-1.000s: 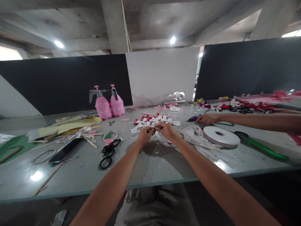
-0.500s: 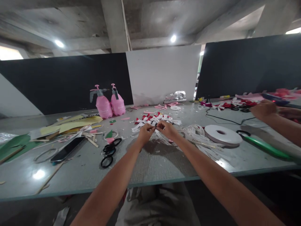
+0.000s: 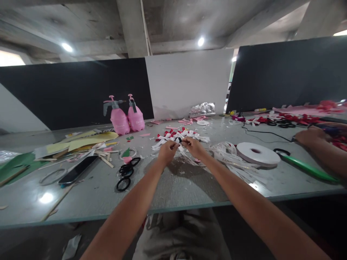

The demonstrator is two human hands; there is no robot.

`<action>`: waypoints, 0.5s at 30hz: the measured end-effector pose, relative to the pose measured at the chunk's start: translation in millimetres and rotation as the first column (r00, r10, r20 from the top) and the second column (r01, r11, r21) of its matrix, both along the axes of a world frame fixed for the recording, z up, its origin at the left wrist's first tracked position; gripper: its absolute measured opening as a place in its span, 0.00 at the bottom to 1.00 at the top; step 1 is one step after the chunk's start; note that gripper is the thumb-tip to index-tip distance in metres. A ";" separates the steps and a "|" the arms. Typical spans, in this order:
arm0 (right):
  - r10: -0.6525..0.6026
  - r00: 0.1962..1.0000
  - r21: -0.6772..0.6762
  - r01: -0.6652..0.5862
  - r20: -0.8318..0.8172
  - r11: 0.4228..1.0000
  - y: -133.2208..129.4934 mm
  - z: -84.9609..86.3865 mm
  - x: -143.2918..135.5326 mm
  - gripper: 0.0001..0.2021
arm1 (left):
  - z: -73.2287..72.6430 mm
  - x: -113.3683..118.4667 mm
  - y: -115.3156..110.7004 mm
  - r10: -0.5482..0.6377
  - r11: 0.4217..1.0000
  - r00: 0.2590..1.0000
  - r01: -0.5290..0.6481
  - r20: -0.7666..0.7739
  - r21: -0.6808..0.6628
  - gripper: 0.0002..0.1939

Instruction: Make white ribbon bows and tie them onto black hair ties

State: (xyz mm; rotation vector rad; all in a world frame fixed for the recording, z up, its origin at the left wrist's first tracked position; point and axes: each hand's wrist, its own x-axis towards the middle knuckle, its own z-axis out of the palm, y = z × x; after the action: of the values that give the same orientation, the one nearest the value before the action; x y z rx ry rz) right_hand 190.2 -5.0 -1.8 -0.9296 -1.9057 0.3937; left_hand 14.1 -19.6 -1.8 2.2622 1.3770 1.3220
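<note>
Grey bench [image 3: 173, 193]: supports all items. A pile of red and white ribbon bows [image 3: 169, 135] lies just beyond the hands; a white ribbon roll [image 3: 244, 153] rests to the right. The left hand [image 3: 167, 151] and right hand [image 3: 194, 147] each have the fingers narrowed to a pinch on a small black piece [image 3: 179, 140]. The piece sits between the two sets of fingertips, at the pile's near side. Expected handling: light, soft, pliable, unlikely to break. Recommended hold: opposite edges.
</note>
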 end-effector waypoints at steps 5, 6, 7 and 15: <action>0.078 0.995 -0.008 -0.078 0.057 0.997 1.1 -1.8 0.0 0.09 | 11.5 -7.7 2.5 -0.056 0.992 0.998 0.055 0.003 0.111 0.13; 0.074 0.995 0.019 -0.075 0.065 0.997 1.3 -1.9 0.2 0.09 | 12.4 -9.3 4.1 -0.101 0.989 0.994 0.104 -0.043 0.101 0.11; 0.064 0.995 0.048 -0.067 0.073 0.997 1.5 -1.9 0.5 0.09 | 12.6 -10.5 5.6 -0.130 0.987 0.988 0.137 -0.081 0.085 0.10; -0.068 0.997 0.079 0.065 0.039 0.995 -1.5 1.7 3.0 0.07 | 4.0 -9.0 9.1 -0.059 0.997 0.998 0.057 -0.034 -0.058 0.12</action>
State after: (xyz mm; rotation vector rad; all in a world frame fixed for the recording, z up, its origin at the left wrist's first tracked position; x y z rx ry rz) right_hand 193.3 -6.5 -0.1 -0.9533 -1.9083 0.2608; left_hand 5.0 -10.5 2.2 2.2815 1.3321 1.2145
